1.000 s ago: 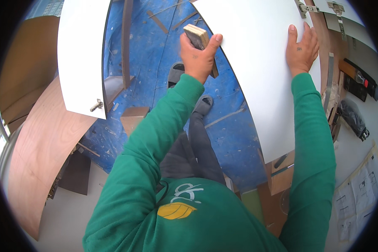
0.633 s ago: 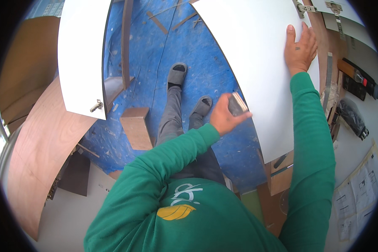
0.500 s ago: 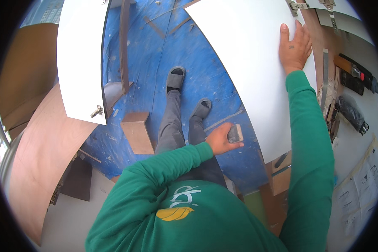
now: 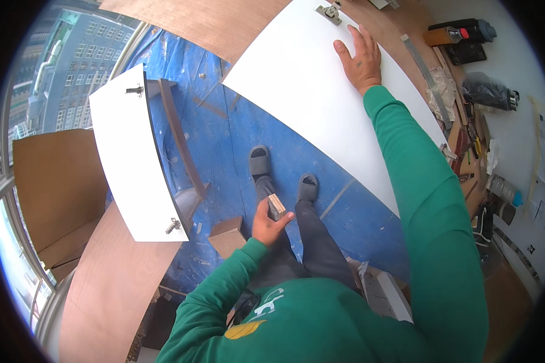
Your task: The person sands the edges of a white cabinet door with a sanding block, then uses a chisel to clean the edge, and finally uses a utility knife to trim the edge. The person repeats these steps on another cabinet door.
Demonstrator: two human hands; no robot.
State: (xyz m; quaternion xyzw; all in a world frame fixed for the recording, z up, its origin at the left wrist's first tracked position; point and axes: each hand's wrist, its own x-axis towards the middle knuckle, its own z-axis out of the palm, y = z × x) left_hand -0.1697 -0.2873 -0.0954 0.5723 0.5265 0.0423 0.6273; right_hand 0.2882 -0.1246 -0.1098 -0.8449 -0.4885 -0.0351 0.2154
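Observation:
In front of my body, over my legs, my left hand (image 4: 265, 230) is closed round a small plywood block (image 4: 275, 207) with layered edges and a grey face. My right hand (image 4: 363, 65) lies flat, fingers stretched, on a large white cabinet door panel (image 4: 303, 91). Nothing is gripped in it. A metal hinge (image 4: 329, 12) sits at the panel's far end, beyond my right fingertips. The panel rests on a brown wooden surface (image 4: 399, 45) to the right.
A second white door (image 4: 124, 163) with hinges lies at left across a plywood board (image 4: 112, 290). Near it stand a cardboard box (image 4: 60, 187) and a small brown wooden box (image 4: 227, 237). A blue sheet (image 4: 224, 139) covers the floor. A bottle (image 4: 443, 36) and tools lie at right.
The view has turned, showing more of the windows at left. My left hand has moved left, away from the white panel, with the block in it. My right hand stays on the panel.

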